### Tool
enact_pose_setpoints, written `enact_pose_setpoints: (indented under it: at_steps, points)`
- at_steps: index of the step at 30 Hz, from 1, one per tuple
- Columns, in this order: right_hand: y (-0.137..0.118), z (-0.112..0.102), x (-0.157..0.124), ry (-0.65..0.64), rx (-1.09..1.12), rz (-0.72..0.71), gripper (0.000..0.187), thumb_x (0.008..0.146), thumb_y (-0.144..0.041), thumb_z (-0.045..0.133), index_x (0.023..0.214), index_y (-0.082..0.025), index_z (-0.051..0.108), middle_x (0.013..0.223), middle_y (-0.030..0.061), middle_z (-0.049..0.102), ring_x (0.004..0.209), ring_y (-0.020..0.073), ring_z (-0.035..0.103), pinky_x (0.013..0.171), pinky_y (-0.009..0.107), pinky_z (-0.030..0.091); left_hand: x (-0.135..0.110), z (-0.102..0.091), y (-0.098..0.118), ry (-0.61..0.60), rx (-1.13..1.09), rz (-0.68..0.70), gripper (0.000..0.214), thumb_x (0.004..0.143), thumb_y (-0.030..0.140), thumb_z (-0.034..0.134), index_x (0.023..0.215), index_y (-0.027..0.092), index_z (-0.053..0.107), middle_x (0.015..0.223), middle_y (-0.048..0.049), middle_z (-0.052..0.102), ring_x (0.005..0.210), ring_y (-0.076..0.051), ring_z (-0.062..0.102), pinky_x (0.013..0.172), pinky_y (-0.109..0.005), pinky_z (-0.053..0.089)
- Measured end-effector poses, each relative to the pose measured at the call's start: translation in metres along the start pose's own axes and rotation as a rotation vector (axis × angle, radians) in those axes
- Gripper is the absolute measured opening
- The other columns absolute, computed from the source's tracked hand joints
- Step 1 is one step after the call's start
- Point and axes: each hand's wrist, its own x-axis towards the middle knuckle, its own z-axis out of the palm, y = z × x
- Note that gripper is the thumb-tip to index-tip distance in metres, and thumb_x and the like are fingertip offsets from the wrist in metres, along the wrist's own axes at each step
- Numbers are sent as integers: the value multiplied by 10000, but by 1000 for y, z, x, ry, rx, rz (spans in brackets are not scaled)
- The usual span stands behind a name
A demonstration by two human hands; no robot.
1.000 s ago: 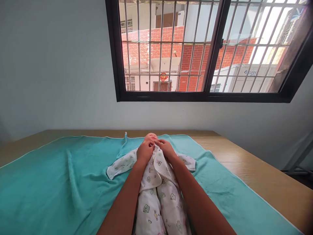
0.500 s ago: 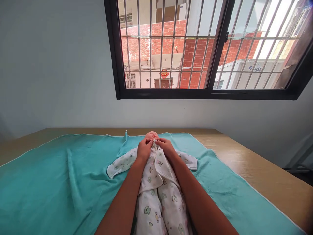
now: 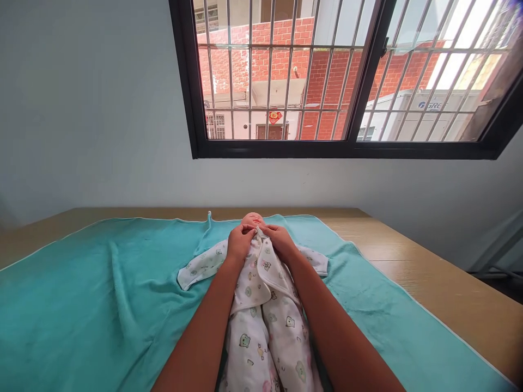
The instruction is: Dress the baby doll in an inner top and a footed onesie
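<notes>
Doll [image 3: 261,288] lay lengthwise, head pointing away from me, while my left hand [image 3: 239,244] and right hand [image 3: 281,241] pinched its romper [image 3: 261,305] collar together.

The left hand [image 3: 240,243] and right hand [image 3: 281,243] hide most of the face and chest of the doll [image 3: 254,218]. Their fingertips' hold at the neckline of the romper [image 3: 261,283] is too small to make out. The near edge cuts off the romper's legs and both forearms.
</notes>
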Motion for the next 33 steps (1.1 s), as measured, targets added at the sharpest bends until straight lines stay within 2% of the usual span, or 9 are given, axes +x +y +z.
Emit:
enact_pose_setpoints:
  at_steps: [3,6,10,15,18,22,26,30,33]
  points:
    - [-2,-1,-1,-42,-35,7,270,612,-289,713,851,-164,709,687,6,667,627,140,583,593,245,447,1,1,-2,-8,-10,-3,32,698,156,657,725,169,669,777,-44,706,750,-171,626,725,-287,467]
    - [-6,0,-5,-59,-154,-39,273,624,-257,676,884,-179,704,695,-13,642,577,108,534,547,220,403,1,1,-4,-5,-26,-5,47,704,172,664,750,168,656,795,-42,707,761,-167,627,724,-280,467]
    - [-13,6,-8,-14,-392,-181,189,644,-277,638,806,-191,686,630,-45,556,557,90,462,534,208,355,0,1,-4,-11,-51,-12,41,729,193,650,759,165,645,809,-47,712,758,-166,635,705,-274,471]
    - [-17,16,-6,47,-621,-291,119,628,-220,606,733,-192,655,703,-26,605,659,121,521,631,237,399,1,1,-4,-7,-85,-8,121,692,198,707,782,161,634,785,-48,705,734,-163,641,690,-270,473]
    - [-16,18,-6,21,-607,-273,134,639,-209,600,757,-185,659,737,-13,630,684,130,547,643,241,410,2,1,-6,15,-124,-19,163,691,132,684,831,162,605,730,-32,683,690,-152,638,667,-267,477]
    - [-15,13,-10,-33,-475,-269,245,679,-303,651,891,-186,691,767,-3,639,686,131,552,630,237,422,0,1,-7,17,-207,-31,244,686,111,679,902,166,581,722,-12,672,659,-135,642,671,-266,498]
    - [-14,12,-11,-34,-430,-300,205,696,-321,660,850,-193,707,787,5,643,700,135,546,650,243,432,-1,1,-8,7,-288,-36,297,674,120,687,934,163,550,725,2,663,676,-130,647,691,-268,507]
    - [-13,15,-8,-11,-545,-439,133,715,-236,616,803,-220,715,837,9,647,743,147,548,698,258,433,0,-2,-11,-10,-335,-37,356,632,150,722,939,166,542,707,19,651,678,-133,643,714,-286,510]
    - [-12,16,-7,-14,-654,-535,136,733,-200,592,771,-228,719,920,26,659,848,173,564,781,282,427,0,-5,-13,-43,-380,-34,436,607,194,751,987,168,539,726,18,654,685,-140,645,730,-304,511]
